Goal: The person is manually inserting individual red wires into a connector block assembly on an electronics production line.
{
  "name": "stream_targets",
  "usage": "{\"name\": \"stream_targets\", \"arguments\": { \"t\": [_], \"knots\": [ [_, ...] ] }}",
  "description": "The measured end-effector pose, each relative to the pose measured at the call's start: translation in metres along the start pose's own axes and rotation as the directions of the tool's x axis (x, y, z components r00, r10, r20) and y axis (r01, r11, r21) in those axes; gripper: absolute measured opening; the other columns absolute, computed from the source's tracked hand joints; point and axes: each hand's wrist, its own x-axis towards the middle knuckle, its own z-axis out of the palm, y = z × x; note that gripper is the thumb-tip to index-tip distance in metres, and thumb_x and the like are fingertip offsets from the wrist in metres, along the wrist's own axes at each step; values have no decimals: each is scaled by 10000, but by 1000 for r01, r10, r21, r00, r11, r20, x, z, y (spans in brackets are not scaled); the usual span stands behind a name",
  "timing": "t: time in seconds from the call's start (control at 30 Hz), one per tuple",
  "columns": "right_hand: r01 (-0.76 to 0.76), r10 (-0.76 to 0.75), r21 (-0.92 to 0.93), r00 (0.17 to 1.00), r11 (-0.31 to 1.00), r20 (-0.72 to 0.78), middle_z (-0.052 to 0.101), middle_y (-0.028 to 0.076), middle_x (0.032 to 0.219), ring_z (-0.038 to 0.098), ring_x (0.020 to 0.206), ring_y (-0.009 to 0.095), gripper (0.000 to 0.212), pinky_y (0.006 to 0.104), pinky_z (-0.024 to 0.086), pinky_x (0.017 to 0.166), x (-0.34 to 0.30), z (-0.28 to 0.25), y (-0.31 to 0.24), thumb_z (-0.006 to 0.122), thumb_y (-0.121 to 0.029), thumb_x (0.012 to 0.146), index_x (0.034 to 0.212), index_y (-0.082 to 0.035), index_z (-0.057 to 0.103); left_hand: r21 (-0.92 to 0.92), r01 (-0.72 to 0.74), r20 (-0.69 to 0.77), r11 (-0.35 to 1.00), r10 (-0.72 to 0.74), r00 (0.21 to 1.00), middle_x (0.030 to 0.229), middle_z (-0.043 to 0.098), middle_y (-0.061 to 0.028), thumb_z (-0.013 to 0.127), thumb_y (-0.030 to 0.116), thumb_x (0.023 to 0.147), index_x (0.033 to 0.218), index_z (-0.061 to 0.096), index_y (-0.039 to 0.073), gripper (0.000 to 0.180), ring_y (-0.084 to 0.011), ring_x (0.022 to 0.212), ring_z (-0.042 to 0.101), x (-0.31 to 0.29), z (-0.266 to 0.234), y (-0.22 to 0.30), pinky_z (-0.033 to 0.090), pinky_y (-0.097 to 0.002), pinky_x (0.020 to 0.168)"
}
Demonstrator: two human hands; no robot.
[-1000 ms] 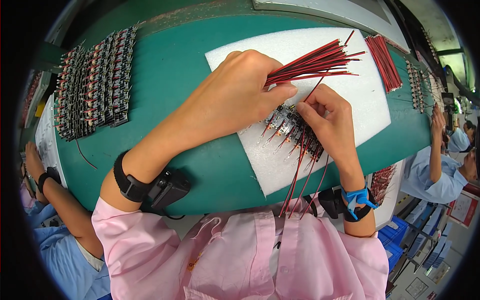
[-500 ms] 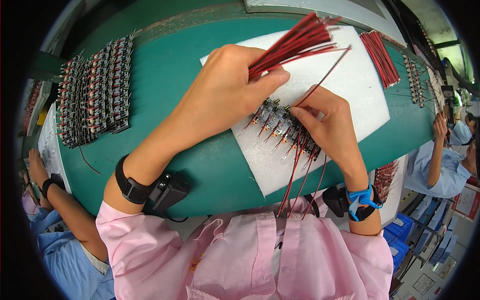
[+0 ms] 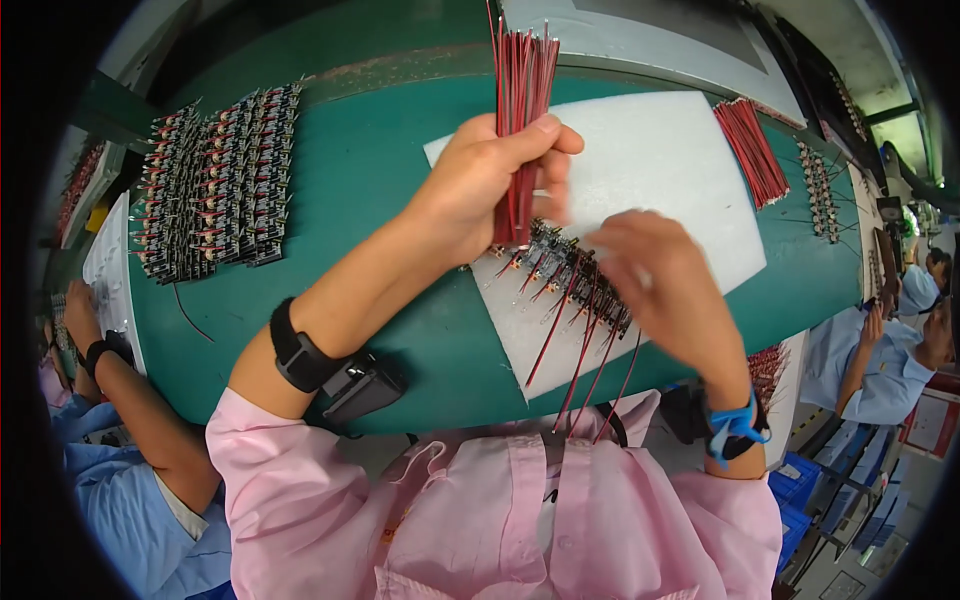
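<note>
Your work sits on the green table (image 3: pixel 380 200), on the white foam sheet (image 3: pixel 660 170) that reaches toward its near edge. Keep everything on that sheet, since small parts will roll on bare green.

The row of small circuit boards (image 3: pixel 570 275) lies slanted across the sheet's near-left corner, red leads trailing off the near edge toward your pink shirt. Work along that row in order, so that no board gets skipped.

Your left hand (image 3: pixel 490 190) is clenched around the bundle of red wires (image 3: pixel 520 110), held upright above the far end of the row. Grip it low and loosely enough that one wire slides free without dragging its neighbours out.

Your right hand (image 3: pixel 665 290) is over the near end of the row, blurred; I cannot tell whether its fingers pinch anything. Steady it before you seat a wire.

More finished boards (image 3: pixel 215 180) crowd the table's left edge, and spare red wires (image 3: pixel 750 150) lie at the sheet's right edge.
</note>
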Motion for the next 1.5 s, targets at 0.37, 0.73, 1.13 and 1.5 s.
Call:
{"name": "stream_targets", "arguments": {
  "t": [0.37, 0.73, 1.13, 1.5],
  "knots": [
    [-307, 385, 726, 921, 616, 63, 534, 9, 586, 452, 487, 38, 112, 158, 321, 395, 44, 12, 3, 563, -121, 759, 774, -11, 572, -24, -141, 46, 990, 142, 989, 896, 560, -138, 403, 256, 872, 968, 507, -48, 335, -188, 798, 563, 15, 13, -12, 486, -307, 648],
    [-353, 414, 830, 895, 432, 165, 488, 37, 504, 363, 344, 45, 124, 163, 285, 341, 44, 9, 11, 543, -93, 765, 680, -7, 517, -41, -213, -211, 976, 200, 957, 786, 541, -99, 404, 279, 871, 936, 504, -28, 329, -144, 617, 531, 21, 21, -13, 453, -292, 529],
    [-299, 403, 852, 908, 429, 116, 476, 36, 500, 344, 337, 48, 148, 163, 277, 326, 47, 16, 8, 529, -119, 785, 690, -11, 493, 43, -170, -161, 984, 175, 971, 530, 356, 43, 499, 207, 833, 690, 453, 49, 218, -32, 395, 283, 14, 16, -15, 246, -186, 351],
    [-276, 507, 900, 859, 338, 72, 512, 47, 563, 424, 414, 58, 80, 174, 337, 390, 41, 1, 20, 533, -73, 762, 723, -7, 513, 204, -375, -232, 904, 417, 879, 480, 335, 34, 481, 319, 836, 637, 426, 66, 326, -44, 396, 292, 24, 4, 0, 283, -206, 361]
  ]
}}
